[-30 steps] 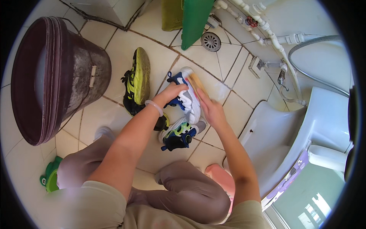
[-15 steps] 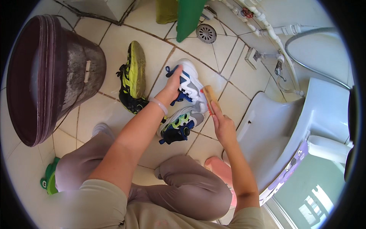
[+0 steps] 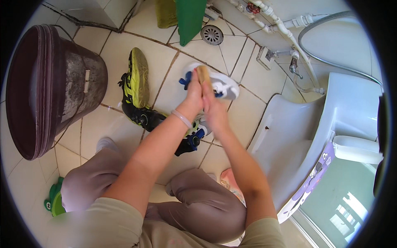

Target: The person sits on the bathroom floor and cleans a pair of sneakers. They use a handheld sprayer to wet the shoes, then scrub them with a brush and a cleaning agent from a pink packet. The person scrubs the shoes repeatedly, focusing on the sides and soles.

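Reaching forward side by side, the left hand [image 3: 193,100] has its fingers around the white-and-blue shoe [image 3: 225,84] over the tiled floor [image 3: 163,49], the right hand [image 3: 214,110] grips a wooden brush [image 3: 204,77] against it, and a maroon bucket [image 3: 76,99], contents unclear, stands leftward.

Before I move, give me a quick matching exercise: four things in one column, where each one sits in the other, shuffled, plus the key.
Things
1. Wooden brush
2. Round drain
3. Bucket
4. Pale bracelet

Places
A. At the far left of the view, tipped-looking in the fisheye picture
B. Around the left wrist
C. In the grip of the right hand
D. Set into the floor tiles

Right pairs: 1-C, 2-D, 3-A, 4-B
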A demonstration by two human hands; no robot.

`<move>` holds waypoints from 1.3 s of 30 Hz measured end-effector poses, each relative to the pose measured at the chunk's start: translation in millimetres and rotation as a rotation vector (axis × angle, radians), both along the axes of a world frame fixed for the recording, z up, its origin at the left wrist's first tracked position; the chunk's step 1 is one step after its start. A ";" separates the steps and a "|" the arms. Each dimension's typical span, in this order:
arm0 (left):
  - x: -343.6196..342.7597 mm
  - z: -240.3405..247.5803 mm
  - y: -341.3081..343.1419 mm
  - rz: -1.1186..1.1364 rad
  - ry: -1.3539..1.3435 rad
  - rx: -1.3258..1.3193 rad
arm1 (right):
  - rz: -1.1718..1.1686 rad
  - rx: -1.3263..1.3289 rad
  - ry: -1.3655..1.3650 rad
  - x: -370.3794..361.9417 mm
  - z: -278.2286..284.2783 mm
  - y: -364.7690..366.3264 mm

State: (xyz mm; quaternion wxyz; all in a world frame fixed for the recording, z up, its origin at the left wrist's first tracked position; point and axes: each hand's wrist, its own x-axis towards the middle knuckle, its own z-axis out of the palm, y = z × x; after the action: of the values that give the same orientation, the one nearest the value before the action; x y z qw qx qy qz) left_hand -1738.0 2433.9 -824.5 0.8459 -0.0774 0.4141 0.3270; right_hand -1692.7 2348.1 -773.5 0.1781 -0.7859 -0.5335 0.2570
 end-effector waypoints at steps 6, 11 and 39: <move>3.8 -5.1 -1.0 0.130 -0.010 0.019 | -0.048 -0.126 -0.126 20.3 7.0 31.3; -17.7 -6.9 6.7 0.093 0.214 0.083 | 0.022 -0.049 0.002 -3.0 -0.5 8.6; -23.3 -22.8 12.9 -0.097 -0.087 0.055 | -0.057 -0.090 -0.091 32.3 -18.5 23.6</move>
State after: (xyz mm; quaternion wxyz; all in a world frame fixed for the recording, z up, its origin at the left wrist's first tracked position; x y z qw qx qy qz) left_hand -1761.3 2446.8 -847.3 0.8798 -0.0482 0.3711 0.2930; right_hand -1660.4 2371.7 -792.0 0.1254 -0.8188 -0.5063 0.2399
